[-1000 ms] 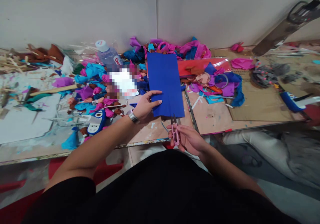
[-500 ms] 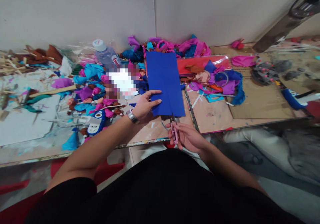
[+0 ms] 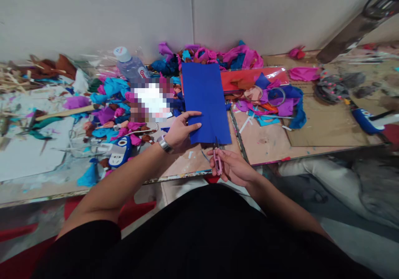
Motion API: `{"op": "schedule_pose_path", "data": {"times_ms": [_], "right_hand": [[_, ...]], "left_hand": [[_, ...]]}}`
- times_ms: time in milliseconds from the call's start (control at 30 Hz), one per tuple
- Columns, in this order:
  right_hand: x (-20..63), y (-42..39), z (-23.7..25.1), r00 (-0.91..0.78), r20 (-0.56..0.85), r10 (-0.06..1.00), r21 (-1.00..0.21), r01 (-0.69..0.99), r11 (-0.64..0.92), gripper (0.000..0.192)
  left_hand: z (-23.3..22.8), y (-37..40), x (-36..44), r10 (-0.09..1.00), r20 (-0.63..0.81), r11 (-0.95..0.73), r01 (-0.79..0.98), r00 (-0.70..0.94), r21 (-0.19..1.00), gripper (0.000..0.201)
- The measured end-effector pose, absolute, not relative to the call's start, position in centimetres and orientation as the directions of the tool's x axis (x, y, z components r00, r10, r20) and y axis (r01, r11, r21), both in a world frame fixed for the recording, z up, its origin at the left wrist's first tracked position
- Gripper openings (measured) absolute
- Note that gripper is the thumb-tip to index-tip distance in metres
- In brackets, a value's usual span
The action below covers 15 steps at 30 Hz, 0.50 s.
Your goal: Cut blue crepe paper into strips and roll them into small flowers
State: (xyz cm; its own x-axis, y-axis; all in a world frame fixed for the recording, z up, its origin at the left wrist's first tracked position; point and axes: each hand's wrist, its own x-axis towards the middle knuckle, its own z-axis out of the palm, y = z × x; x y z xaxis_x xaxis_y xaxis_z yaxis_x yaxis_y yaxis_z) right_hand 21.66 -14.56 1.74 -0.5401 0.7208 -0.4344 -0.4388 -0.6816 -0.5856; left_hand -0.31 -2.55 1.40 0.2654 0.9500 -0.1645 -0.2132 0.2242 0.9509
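Note:
A rectangular sheet of blue paper (image 3: pixel 204 100) lies in front of me, its near edge close to the table's front. At its lower left side my left hand (image 3: pixel 182 128) grips it, thumb and a finger on top and the other fingers partly hidden. My right hand (image 3: pixel 232 165) holds a pair of scissors (image 3: pixel 217 162) by the pink handles, below the sheet. Their dark blades point away from me and reach into the sheet's near edge, right of its middle.
Crumpled coloured pieces (image 3: pixel 116 88) crowd the left, with a plastic bottle (image 3: pixel 132 69) and a blue-and-white power strip (image 3: pixel 120 152). A red sheet (image 3: pixel 252 79), a roll of tape (image 3: pixel 276 97) and cardboard (image 3: pixel 321 129) lie right. Another person's leg (image 3: pixel 324 177) shows at right.
The scissors have shifted slightly forward, further over the blue paper's near edge, with my right hand following. My left hand keeps its grip on the sheet.

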Motion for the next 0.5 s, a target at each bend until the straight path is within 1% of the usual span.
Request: {"op": "schedule_pose_path", "data": {"times_ms": [100,367,500], "right_hand": [[21.6,-14.5,1.7,-0.553,-0.435,0.711,-0.577,-0.435,-0.691,0.036],[21.5,-14.5,1.7,-0.577,-0.418,0.702,-0.568,-0.437,-0.697,0.036],[21.4,-14.4,1.8,-0.593,-0.407,0.695,-0.557,-0.442,-0.703,0.037]], "left_hand": [[1.6,-2.7,-0.2,0.947,-0.178,0.24,-0.219,0.268,0.946,0.054],[0.6,-2.2,-0.7,0.954,-0.115,0.168,-0.176,0.276,0.97,0.052],[0.5,-2.1,-0.7,0.954,-0.108,0.158,-0.161,0.279,0.974,0.052]]}}
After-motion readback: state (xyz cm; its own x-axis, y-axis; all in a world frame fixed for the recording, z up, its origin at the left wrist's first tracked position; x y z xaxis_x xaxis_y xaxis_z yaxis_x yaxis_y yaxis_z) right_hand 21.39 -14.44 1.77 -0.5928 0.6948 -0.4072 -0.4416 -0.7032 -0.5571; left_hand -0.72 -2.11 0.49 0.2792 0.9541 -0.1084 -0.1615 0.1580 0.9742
